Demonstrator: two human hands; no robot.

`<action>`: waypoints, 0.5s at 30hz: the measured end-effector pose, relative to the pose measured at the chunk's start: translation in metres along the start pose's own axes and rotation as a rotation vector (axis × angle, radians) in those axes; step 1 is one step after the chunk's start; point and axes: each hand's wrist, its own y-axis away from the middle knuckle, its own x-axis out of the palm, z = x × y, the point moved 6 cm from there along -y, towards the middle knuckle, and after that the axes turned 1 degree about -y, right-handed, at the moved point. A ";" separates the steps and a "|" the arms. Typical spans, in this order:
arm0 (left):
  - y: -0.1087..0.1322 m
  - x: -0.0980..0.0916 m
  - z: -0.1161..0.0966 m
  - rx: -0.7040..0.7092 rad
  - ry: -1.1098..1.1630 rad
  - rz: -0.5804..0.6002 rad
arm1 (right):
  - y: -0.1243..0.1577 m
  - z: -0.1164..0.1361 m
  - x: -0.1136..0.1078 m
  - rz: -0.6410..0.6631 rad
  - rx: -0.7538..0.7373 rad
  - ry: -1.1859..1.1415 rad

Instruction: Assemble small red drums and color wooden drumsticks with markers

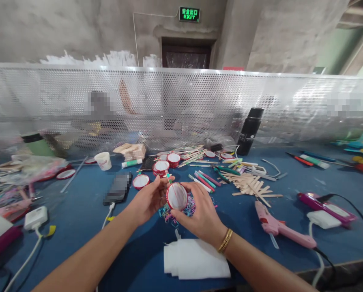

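My left hand (147, 199) and my right hand (201, 213) together hold a small round red-rimmed cup (177, 196) with its white bottom facing me, above the blue table (78, 215). Both hands have fingers closed round its rim. A green stick (168, 177) pokes up from behind the cup. A heap of coloured rubber bands (190, 209) lies just under my hands. A gold bracelet (225, 241) is on my right wrist.
Several red-rimmed cups (161, 167) and popsicle sticks (251, 184) lie beyond my hands. A pink glue gun (280, 227) is at right, a phone (118, 188) at left, white foam (195, 259) near me, a black bottle (250, 130) by the mesh screen (181, 101).
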 end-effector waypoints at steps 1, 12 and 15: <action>0.000 0.001 0.001 -0.004 0.008 0.009 | 0.000 0.000 0.000 -0.002 0.002 -0.003; 0.000 0.001 0.001 0.003 0.119 -0.027 | 0.000 0.001 0.002 0.025 -0.005 -0.010; 0.000 0.000 0.002 0.007 0.116 -0.037 | 0.000 0.002 0.002 0.042 0.004 -0.024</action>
